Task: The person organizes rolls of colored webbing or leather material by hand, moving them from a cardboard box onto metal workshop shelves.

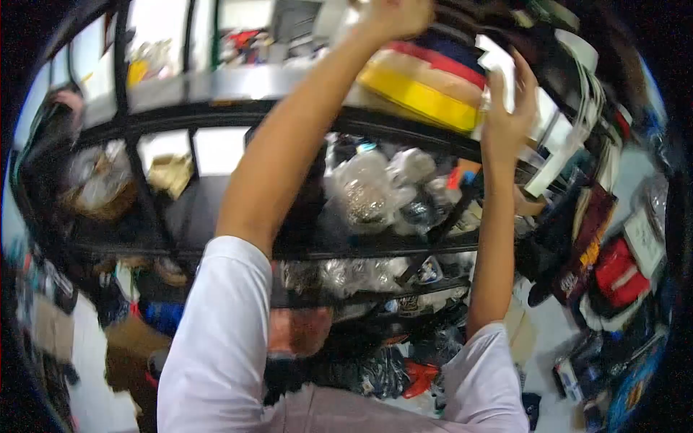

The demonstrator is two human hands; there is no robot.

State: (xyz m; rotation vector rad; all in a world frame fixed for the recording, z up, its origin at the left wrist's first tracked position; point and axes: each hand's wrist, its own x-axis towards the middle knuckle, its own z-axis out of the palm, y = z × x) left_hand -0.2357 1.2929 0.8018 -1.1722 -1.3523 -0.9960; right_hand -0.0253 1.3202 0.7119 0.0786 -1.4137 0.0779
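Head camera, looking up at a black metal shelving unit (pixel 289 119). Both arms reach overhead to a folded stack of fabric (pixel 426 76), striped yellow, cream, red and navy, lying on the top shelf. It looks soft and floppy, probably light, best supported from underneath at both ends. The left hand (pixel 393 16) rests on its top, fingers cut off by the frame's edge. The right hand (pixel 509 115) is spread open, palm pressed against the stack's right end. Plastic-wrapped bundles (pixel 375 187) fill the shelf below.

Both hands (pixel 509 119) on striped bundle (pixel 426 83)
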